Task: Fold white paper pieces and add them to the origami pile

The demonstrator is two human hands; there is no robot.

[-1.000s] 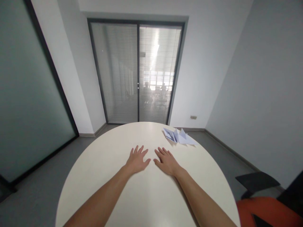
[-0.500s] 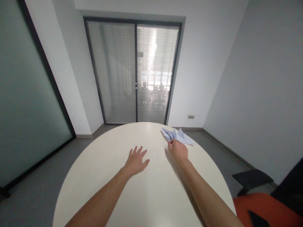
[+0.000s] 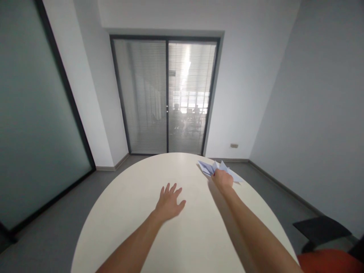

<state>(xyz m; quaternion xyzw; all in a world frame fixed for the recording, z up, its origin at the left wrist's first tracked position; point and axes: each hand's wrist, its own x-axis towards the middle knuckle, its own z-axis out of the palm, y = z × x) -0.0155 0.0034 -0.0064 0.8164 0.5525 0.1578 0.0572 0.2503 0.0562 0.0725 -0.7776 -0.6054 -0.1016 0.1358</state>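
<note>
Right hand (image 3: 223,179) now covers perhaps several folded papers (image 3: 209,167).

Table (image 3: 182,242) smooth, satin cream; folded sheets (image 3: 209,167) matt paper.

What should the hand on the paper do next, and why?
Probably close the grip on the folded paper and draw it toward the middle of the table. The right hand lies over it by the far edge, while the left hand rests flat on the tabletop.
</note>
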